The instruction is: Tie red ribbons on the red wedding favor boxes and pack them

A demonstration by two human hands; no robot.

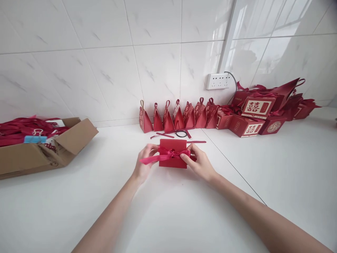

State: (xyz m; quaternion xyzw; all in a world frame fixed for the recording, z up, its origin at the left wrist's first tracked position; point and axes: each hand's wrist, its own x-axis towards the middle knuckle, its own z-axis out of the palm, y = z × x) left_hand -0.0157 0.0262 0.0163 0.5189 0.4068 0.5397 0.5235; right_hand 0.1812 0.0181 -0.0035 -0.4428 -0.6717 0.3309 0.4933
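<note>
A small red gift box (172, 146) stands on the white table (163, 211) in the middle of the view. A red ribbon (158, 157) is tied in a bow across its front. My left hand (144, 162) grips the box's left side, fingers closed on the ribbon's left tail. On the opposite side, my right hand (200, 162) has its fingers pinching the ribbon's right loop.
Several red triangular gift bags (179, 117) line the tiled wall behind. Red boxes and bags (259, 110) pile at the right under a wall socket (218, 80). An open cardboard box (44, 147) of red ribbons sits left. Ribbon scraps and a black hair tie (181, 134) lie behind the box.
</note>
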